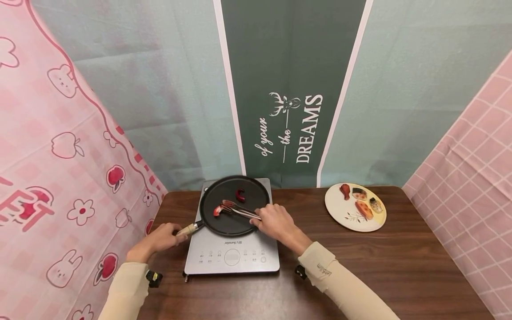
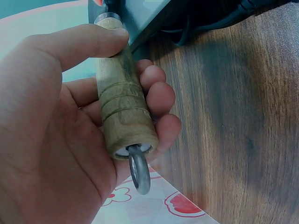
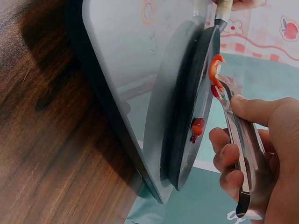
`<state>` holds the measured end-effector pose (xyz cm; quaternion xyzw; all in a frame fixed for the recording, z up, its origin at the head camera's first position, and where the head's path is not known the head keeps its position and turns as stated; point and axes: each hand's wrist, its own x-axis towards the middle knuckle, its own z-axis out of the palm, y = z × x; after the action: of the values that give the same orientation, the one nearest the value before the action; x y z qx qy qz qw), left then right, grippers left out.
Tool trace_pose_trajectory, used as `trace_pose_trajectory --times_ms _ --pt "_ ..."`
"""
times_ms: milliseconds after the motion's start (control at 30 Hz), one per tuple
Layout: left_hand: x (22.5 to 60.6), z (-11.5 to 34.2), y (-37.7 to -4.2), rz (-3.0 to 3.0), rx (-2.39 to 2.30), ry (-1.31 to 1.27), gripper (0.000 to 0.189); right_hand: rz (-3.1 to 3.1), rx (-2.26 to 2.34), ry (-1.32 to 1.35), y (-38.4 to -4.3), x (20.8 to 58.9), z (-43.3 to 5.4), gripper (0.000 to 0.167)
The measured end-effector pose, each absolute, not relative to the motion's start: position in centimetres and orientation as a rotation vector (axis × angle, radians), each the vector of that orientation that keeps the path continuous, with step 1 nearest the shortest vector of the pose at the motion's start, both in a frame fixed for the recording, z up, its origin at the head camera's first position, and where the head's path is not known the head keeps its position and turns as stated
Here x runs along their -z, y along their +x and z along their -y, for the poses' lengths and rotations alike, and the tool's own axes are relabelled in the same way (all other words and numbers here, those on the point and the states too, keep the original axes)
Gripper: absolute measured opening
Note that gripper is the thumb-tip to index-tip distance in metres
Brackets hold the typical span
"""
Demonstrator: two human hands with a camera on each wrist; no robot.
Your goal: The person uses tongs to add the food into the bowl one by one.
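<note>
My left hand (image 1: 165, 236) grips the wooden handle (image 2: 124, 98) of a black frying pan (image 1: 232, 226), fingers wrapped beneath and thumb on top. The pan sits on a silver induction cooker (image 1: 256, 258). In my right hand (image 1: 276, 222) I hold metal tongs (image 3: 243, 144), which reach over the pan from the right. At the tongs' tips lies a curved red-orange food piece (image 1: 218, 210) with white on it; whether they pinch it is unclear. A dark red curved piece (image 1: 240, 194) lies farther back in the pan.
On the right of the brown wooden table (image 1: 320, 249) stands a round plate (image 1: 338, 213) with several food pieces, among them a drumstick (image 1: 345, 191). A dark cable (image 2: 224, 21) runs beside the cooker. Hanging cloths (image 1: 280, 53) enclose the back and sides.
</note>
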<state>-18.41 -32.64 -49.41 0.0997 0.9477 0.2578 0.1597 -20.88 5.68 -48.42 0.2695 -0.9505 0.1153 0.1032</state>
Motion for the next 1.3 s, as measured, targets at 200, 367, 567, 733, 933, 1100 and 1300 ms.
trace_pose_trajectory --times_ms 200,367,567,733,933,1100,1300 --pt "49.38 32.60 -18.30 -2.703 -0.750 0.276 0.020 2.806 -0.318 0.795 -20.76 48.54 -5.59 0.029" --pt "49.46 32.71 -18.25 -2.711 -0.747 0.286 0.019 2.823 -0.300 0.804 -20.70 48.63 -5.57 0.031" --pt "49.52 32.71 -18.25 -2.706 -0.753 0.271 0.019 2.848 -0.310 0.802 -20.74 48.62 -5.51 0.033" --pt "49.52 32.76 -18.24 -2.701 -0.761 0.266 0.019 2.875 -0.315 0.796 -20.84 48.45 -5.45 0.035" --pt "49.51 32.75 -18.26 -2.698 -0.762 0.267 0.020 2.876 -0.288 0.777 -20.89 48.29 -5.35 0.040" --pt "49.47 32.75 -18.32 -2.680 -0.777 0.252 0.020 2.886 -0.271 0.784 -20.81 47.99 -5.42 0.044" --pt "49.56 32.80 -18.48 -2.673 -0.789 0.272 0.019 2.897 -0.248 0.776 -20.77 47.76 -5.77 0.044"
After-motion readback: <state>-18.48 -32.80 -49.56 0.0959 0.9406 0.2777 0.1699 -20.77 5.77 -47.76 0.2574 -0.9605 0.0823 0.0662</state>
